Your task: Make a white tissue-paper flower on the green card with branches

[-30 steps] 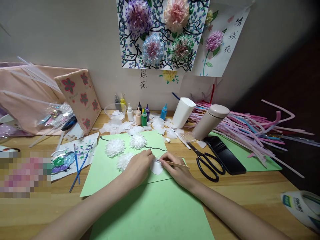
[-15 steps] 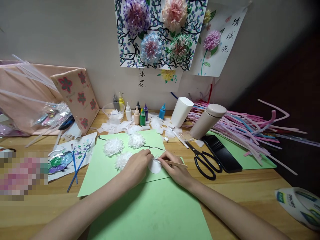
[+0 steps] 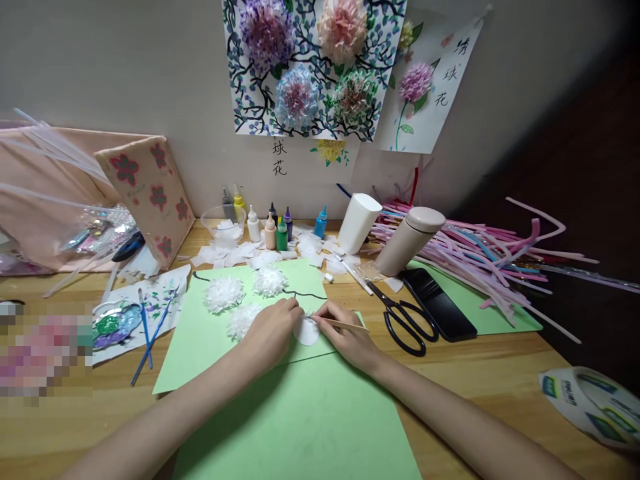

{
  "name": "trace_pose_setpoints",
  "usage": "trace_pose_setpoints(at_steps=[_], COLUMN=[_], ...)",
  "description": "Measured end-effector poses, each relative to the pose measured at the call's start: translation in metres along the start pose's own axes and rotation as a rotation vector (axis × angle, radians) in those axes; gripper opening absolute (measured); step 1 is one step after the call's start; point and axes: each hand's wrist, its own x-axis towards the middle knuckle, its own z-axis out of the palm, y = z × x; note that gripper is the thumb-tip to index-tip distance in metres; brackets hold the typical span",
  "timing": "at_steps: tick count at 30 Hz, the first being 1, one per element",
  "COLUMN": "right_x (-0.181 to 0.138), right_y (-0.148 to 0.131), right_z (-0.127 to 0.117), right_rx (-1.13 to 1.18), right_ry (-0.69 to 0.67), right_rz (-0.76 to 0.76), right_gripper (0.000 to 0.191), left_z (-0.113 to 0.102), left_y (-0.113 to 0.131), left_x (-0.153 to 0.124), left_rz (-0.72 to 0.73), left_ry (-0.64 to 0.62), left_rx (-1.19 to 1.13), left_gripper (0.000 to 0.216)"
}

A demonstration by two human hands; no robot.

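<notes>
My left hand [image 3: 273, 330] rests curled on a light green paper sheet [image 3: 200, 340], its fingertips against a white paper disc [image 3: 306, 332]. My right hand [image 3: 345, 333] pinches a thin wooden stick [image 3: 345, 325] whose tip meets the disc's upper edge, where a small tuft of white tissue shows. Three fluffy white tissue flowers [image 3: 224, 293] lie on the sheet just left of my left hand, along a black drawn line [image 3: 305, 295]. A second green sheet [image 3: 300, 427] lies in front, under my forearms.
Black scissors [image 3: 405, 323] and a dark phone [image 3: 440, 305] lie right of my right hand. Behind stand small paint bottles [image 3: 277, 230], a white cup [image 3: 357, 223], a beige flask [image 3: 410, 241], white tissue scraps [image 3: 235, 255] and a heap of pipe cleaners [image 3: 480, 253]. Brushes [image 3: 147, 327] and a palette [image 3: 113, 323] lie left.
Both hands stay on the disc and stick in nearly the same pose. The whole view has drifted slightly left and up as my head moved.
</notes>
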Motion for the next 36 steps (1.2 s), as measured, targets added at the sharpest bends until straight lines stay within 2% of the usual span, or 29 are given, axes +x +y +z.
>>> trace_pose_setpoints(at_steps=[14, 21, 36], right_x=[0.0005, -0.0004, 0.0007], right_y=[0.0001, -0.0023, -0.0016], right_z=[0.0004, -0.0037, -0.0042], right_rx=[0.052, 0.084, 0.125], right_ry=[-0.050, -0.011, -0.034], right_rz=[0.030, 0.030, 0.014], right_gripper=[0.015, 0.019, 0.021], left_z=[0.0045, 0.0050, 0.0061], left_y=[-0.0029, -0.0042, -0.0065], left_x=[-0.0011, -0.0032, -0.0024], left_rz=[0.014, 0.051, 0.048], left_ry=[0.011, 0.018, 0.017], left_rx=[0.015, 0.027, 0.024], left_gripper=[0.043, 0.044, 0.038])
